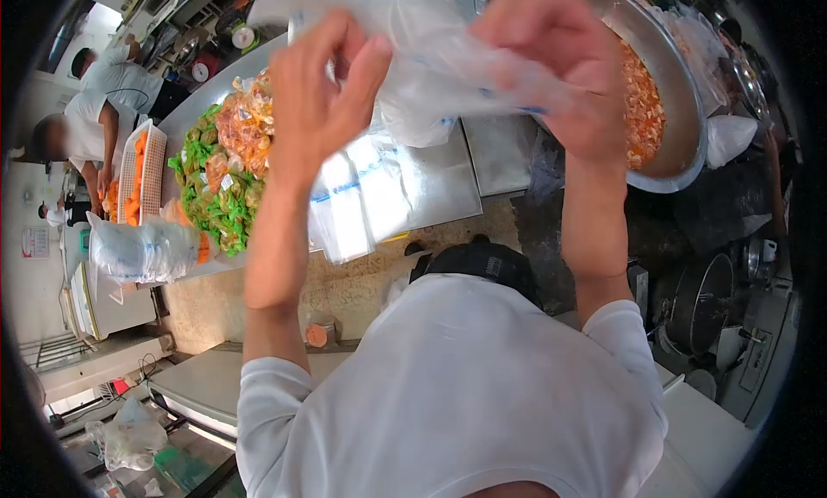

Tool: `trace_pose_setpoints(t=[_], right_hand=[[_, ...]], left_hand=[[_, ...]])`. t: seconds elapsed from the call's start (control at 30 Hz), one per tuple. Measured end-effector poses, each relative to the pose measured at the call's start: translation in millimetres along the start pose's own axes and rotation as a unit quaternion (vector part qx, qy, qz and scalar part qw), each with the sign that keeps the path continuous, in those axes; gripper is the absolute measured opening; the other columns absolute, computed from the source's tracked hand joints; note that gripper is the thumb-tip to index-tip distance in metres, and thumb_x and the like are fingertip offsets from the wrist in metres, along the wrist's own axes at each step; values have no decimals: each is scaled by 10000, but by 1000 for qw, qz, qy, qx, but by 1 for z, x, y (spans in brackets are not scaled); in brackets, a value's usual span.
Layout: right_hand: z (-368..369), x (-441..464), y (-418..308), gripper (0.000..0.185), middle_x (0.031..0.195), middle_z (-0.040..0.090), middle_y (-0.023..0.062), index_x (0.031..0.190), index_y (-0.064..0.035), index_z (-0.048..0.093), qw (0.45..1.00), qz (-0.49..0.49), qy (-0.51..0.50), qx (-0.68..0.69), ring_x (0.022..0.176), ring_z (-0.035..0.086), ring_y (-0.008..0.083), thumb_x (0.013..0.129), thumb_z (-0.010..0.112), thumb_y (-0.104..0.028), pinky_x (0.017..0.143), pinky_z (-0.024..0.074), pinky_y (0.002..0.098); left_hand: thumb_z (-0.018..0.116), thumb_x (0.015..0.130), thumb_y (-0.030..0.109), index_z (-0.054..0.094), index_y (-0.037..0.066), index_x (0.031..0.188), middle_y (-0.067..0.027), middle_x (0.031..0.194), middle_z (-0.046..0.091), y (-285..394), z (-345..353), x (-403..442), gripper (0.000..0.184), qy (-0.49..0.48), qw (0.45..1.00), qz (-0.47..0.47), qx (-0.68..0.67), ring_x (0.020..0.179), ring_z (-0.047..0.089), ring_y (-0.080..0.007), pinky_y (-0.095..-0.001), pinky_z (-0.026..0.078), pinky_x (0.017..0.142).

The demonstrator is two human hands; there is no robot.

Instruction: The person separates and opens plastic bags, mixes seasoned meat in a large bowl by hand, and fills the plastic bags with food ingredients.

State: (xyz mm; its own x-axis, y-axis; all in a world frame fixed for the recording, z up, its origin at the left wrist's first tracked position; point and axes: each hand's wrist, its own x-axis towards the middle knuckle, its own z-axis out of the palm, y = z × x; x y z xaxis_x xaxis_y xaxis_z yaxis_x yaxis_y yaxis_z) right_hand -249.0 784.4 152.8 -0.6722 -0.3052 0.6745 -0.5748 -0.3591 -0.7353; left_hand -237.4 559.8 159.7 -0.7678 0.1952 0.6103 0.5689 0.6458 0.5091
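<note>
Clock positions refer to the centre of the view. The clear plastic bag (pixel 422 46) is at 12 o'clock, suspended above the table between both hands; motion blur softens its outline. Right hand (pixel 560 67), 1 o'clock: fingers curled and closed on the film of the bag. Left hand (pixel 323 89), 11 o'clock: thumb and forefinger stand slightly apart beside the film; whether they grip it cannot be told.

Containers. At 2 o'clock, a large metal basin (pixel 685 110) holds a chopped, orange-red food mix (pixel 639 110); the right hand and forearm overlap its near side in view. At 10 o'clock, a heap of filled packets (pixel 245 127) with orange contents lies against green-topped bags (pixel 228 196). Farther out, a white slatted basket (pixel 152 175) contains orange items, with a co-worker's arm (pixel 108 140) reaching to its side. At 9 o'clock, a stack of clear bags (pixel 155 252) sits at the table corner.

Edges and room. Flat bags (pixel 366 196) lie at 11 o'clock, overhanging the near edge of the metal table (pixel 439 175). Metal surface shows between these bags and the basin. A strip of tan floor (pixel 345 283) separates the table edge from the torso.
</note>
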Motion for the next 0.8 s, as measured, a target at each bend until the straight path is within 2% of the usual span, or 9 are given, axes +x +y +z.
trace_pose_setpoints(t=[0.07,0.13,0.2,0.27,0.33,0.43,0.53,0.7,0.8], right_hand=[[-7,11,18,117,905,621,62,930,-32,572,968,39,-127,-211,868,627,197,832,636,-45,784,504,333],[-22,-2,69,127,888,580,106,880,-14,529,871,54,-175,-456,824,564,303,785,608,-46,792,481,349],[-33,-40,139,135,858,542,147,872,-3,532,849,104,-148,-496,809,523,377,742,561,-27,773,458,399],[-43,-92,205,178,872,574,141,908,-11,571,849,103,-155,-495,827,554,353,737,524,2,767,457,387],[-34,-114,200,205,932,617,162,931,-26,607,900,184,-62,-389,878,593,354,754,514,16,802,477,386],[-32,-136,199,233,942,660,136,951,-20,628,927,272,118,-230,870,643,237,765,502,44,817,497,313],[-35,-150,204,172,875,654,54,934,-22,636,911,291,282,-76,816,612,114,806,528,16,754,500,280],[20,-188,198,107,815,651,58,918,0,625,875,464,-45,-131,783,609,133,832,634,-62,702,499,301],[64,-182,208,159,798,658,119,863,-4,623,924,341,-40,-168,725,622,221,804,698,-131,663,494,347]], left_hand=[[664,781,154,554,10,688,-123,692,564,-29,6,28,204,-11,992,101,70,655,567,-233,-338,463,660],[676,730,128,578,13,672,-138,726,597,-92,28,25,162,-46,974,212,66,727,605,-257,-360,478,715],[673,707,97,608,18,678,-150,813,635,-129,65,-31,106,-115,993,-14,-35,871,626,-292,-383,477,805],[669,693,77,614,16,691,-143,878,649,-187,114,-92,82,-183,973,-105,-97,931,614,-307,-377,475,831],[687,711,85,639,44,729,-142,896,660,-188,145,-131,65,-40,984,-79,-155,887,627,-309,-379,492,804],[722,751,180,644,70,785,-156,875,675,-179,137,-154,139,105,902,-335,-252,856,647,-333,-407,510,779],[755,766,386,616,88,842,-163,740,671,-170,121,-205,338,-198,889,-361,200,749,667,-368,-444,524,686],[628,903,179,594,26,859,-168,663,597,-172,115,-245,163,-99,935,-339,33,602,588,-303,-409,459,583],[606,916,114,586,10,867,-149,624,548,-148,106,-229,117,-83,943,-315,-67,558,529,-245,-369,429,560]])
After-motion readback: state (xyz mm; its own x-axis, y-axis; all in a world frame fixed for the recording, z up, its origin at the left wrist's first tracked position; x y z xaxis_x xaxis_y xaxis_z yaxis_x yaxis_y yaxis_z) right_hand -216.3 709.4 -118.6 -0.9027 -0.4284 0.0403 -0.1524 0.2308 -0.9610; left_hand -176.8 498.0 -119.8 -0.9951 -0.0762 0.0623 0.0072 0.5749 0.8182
